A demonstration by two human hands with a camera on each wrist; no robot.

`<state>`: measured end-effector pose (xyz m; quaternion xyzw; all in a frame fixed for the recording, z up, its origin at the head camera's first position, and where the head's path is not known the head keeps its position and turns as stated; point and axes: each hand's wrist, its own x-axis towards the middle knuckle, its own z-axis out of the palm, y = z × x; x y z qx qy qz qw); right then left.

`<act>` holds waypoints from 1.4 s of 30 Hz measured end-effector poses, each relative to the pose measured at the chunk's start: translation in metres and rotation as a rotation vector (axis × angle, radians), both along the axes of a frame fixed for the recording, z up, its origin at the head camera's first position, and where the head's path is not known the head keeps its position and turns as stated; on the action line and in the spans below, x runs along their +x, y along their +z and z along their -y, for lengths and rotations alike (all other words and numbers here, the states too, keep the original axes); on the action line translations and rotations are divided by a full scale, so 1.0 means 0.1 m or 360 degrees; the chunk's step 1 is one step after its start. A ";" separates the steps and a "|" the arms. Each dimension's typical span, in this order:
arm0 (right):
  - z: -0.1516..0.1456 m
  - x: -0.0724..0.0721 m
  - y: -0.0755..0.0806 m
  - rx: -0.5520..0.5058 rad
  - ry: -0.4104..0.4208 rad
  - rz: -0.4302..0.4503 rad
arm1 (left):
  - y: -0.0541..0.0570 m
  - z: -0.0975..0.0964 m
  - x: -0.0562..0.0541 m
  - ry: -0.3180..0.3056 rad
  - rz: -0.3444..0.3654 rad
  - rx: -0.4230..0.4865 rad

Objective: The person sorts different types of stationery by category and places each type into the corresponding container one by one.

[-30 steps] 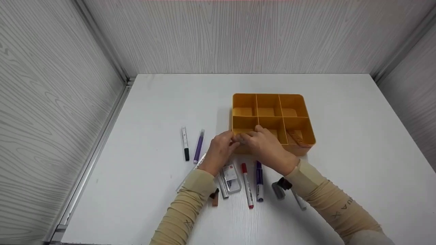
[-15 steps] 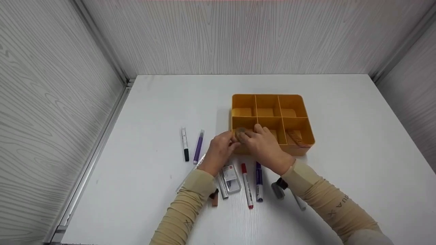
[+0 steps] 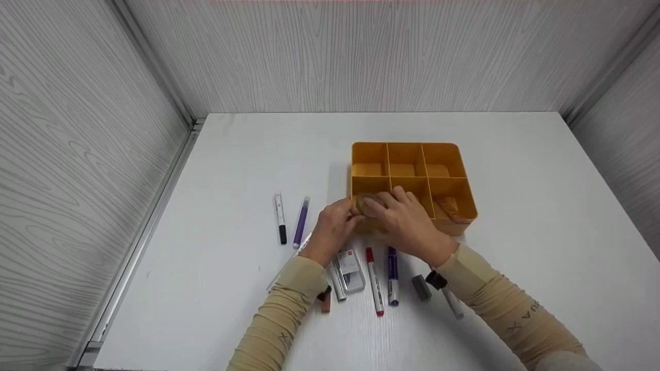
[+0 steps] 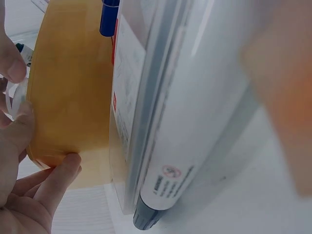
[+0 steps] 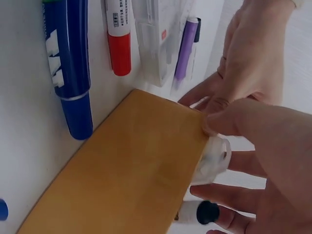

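A yellow six-compartment box stands on the white table. At its front left corner, my left hand and right hand meet over the near rim. Between their fingers is what looks like a small roll of clear tape, pinched by both hands and partly hidden by them. In the left wrist view, a left fingertip presses the box's outer wall while the thumb lies by the roll. Close to the right fingers, a white marker with a dark cap shows past the rim in the right wrist view.
In front of the box lie a red-capped marker, a blue marker, a clear case and a grey cap. To the left are a purple marker and a black-capped one. Wood-grain panels surround the table.
My right hand has shifted slightly, ending a little to the right, and more of the tape roll shows between the hands. My left hand and the box have stayed in place.
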<state>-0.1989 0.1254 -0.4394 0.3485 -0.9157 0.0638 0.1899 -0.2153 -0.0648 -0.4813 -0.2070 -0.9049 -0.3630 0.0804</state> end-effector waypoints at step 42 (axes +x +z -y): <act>-1.26 0.69 0.11 -0.0410 -0.0188 0.0001 | 0.00 0.00 -0.01 -0.0019 0.0041 0.0054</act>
